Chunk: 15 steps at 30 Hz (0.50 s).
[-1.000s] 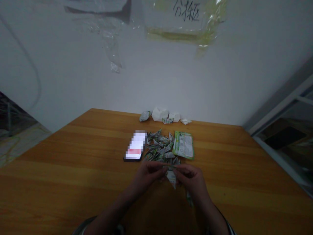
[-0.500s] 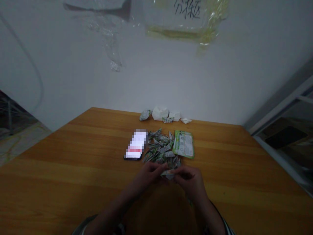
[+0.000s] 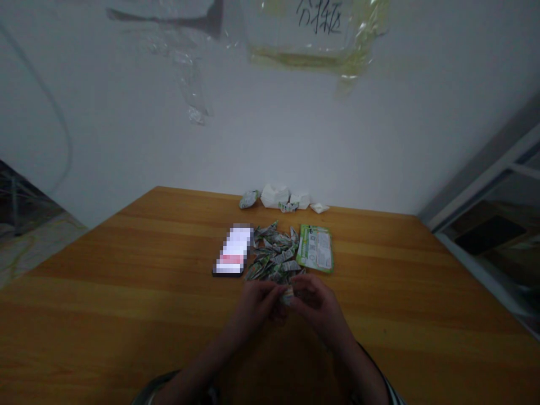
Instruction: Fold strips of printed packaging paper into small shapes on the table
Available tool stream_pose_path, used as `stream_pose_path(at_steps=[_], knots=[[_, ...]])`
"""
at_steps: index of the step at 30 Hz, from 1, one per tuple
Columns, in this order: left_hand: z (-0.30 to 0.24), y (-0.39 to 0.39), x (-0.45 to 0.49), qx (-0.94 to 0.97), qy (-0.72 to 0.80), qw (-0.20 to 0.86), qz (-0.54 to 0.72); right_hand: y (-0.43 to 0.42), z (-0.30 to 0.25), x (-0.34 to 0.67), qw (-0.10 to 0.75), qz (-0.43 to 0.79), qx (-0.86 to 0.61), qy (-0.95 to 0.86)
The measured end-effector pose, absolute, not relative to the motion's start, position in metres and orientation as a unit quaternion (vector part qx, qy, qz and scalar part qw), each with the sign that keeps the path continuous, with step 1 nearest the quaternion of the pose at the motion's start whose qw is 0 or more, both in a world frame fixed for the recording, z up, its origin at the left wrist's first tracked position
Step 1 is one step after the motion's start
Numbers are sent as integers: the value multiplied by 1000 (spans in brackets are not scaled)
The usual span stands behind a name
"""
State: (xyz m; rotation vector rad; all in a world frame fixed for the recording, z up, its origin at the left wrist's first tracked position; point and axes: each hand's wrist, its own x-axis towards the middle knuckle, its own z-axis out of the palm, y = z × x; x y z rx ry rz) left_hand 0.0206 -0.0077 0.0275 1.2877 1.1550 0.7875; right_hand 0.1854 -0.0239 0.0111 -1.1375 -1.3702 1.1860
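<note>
My left hand [image 3: 259, 301] is closed, pinching a small folded printed wrapper [image 3: 287, 295] between thumb and fingers. On its other side, my right hand [image 3: 319, 306] has its curled fingers and thumb at the wrapper's right edge, closed on it. Part of the wrapper is hidden by my fingers. Just beyond both hands lies a heap of similar folded green-and-grey wrappers [image 3: 275, 252]. A flat green-and-white packet [image 3: 315, 248] borders the heap on the right, and a phone [image 3: 234, 250] with a lit, blurred-out screen lies at its left.
Along the back of the wooden table [image 3: 126, 247], crumpled white tissues [image 3: 275, 197] and a crumpled printed wrapper [image 3: 249, 199] rest near the wall. A taped paper sign [image 3: 318, 28] hangs above. A metal-framed shelf [image 3: 485, 225] stands at the right.
My right hand has shifted slightly up and left, its fingers now more raised around the wrapper. Less of the wrapper shows, and it looks turned. The view has shifted slightly.
</note>
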Motion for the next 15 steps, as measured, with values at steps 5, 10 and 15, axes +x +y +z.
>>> stream_pose_path(at_steps=[5, 10, 15], knots=[[22, -10, 23, 599, 464, 549, 353, -20, 6, 189, 478, 463, -527, -528], [19, -9, 21, 660, 454, 467, 375, -18, -2, 193, 517, 554, -475, -448], [17, -7, 21, 589, 492, 481, 424, -22, 6, 184, 496, 620, -391, -466]])
